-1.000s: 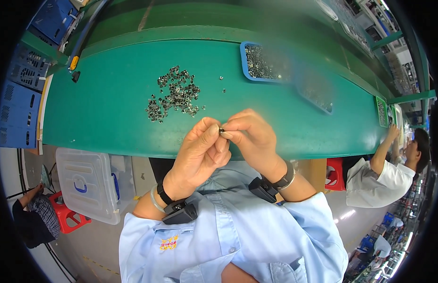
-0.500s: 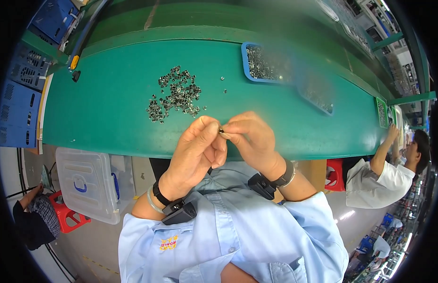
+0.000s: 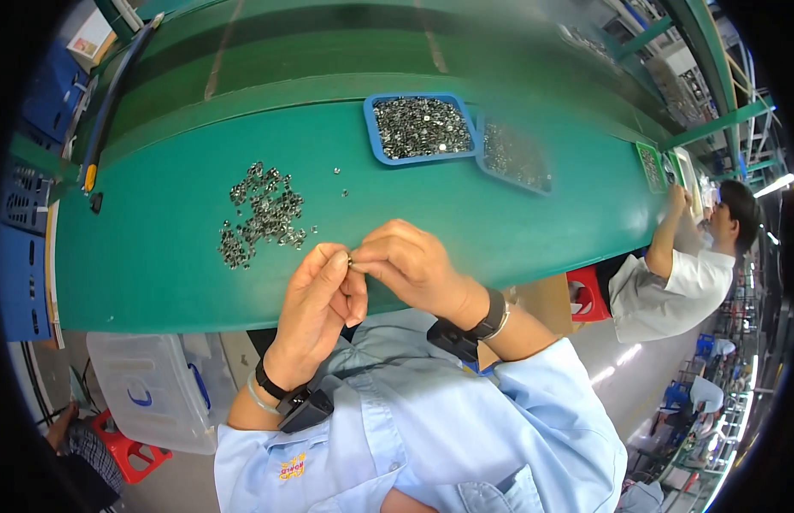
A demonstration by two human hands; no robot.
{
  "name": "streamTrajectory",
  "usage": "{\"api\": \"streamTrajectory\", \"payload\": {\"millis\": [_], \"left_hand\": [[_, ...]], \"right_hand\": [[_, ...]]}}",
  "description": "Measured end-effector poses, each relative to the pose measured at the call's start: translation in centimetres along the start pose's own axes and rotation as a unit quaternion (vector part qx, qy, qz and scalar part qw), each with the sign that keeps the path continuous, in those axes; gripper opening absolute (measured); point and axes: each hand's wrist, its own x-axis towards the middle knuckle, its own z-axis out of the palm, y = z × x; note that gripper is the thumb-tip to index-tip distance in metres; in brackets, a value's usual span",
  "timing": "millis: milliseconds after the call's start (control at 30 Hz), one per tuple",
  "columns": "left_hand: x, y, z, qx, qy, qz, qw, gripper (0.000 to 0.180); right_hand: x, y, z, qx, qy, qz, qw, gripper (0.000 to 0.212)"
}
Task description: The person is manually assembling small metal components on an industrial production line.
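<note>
My left hand (image 3: 316, 299) and my right hand (image 3: 414, 267) meet above the near edge of the green table (image 3: 158, 295). Between their thumbs and fingertips they pinch one small shiny metal part (image 3: 350, 262), mostly covered by the fingers. A loose pile of small metal parts (image 3: 273, 209) lies on the table beyond my left hand, with a few strays to its right. Farther off, a blue tray (image 3: 373, 141) is filled with small metal parts. Touching its right side is a second tray (image 3: 546, 184) of similar parts, blurred by a smear on the view.
A green conveyor belt (image 3: 311, 43) runs behind the table. Blue crates (image 3: 25, 282) stand at the left, and a clear lidded box (image 3: 149, 385) sits below the table edge. On the right a co-worker (image 3: 679, 282) sits near a green tray (image 3: 649, 167).
The view has turned, so the table things appear shifted left and lower, and the blue tray shows more fully. Both hands still pinch the small metal part together.
</note>
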Motion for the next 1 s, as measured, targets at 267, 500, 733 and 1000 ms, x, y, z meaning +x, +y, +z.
{"api": "streamTrajectory", "payload": {"millis": [267, 500, 733, 1000], "left_hand": [[0.2, 0.3, -2.2, -0.011, 0.033, -0.026, 0.999, 0.014], [0.1, 0.3, -3.3, -0.039, 0.028, -0.035, 0.998, 0.014], [0.0, 0.3, -3.4, -0.034, 0.03, -0.043, 0.998, 0.013], [0.9, 1.1, -3.2, -0.002, 0.059, -0.013, 0.998, 0.013]], "right_hand": [[3.8, 6.7, -6.8, -0.191, 0.083, 0.114, 0.971, 0.008], [6.6, 7.1, -2.2, -0.252, -0.087, 0.058, 0.962, 0.011], [7.8, 6.6, 1.3, -0.355, -0.158, 0.065, 0.919, 0.011], [6.6, 5.8, -0.2, -0.249, -0.11, 0.084, 0.959, 0.011]]}}
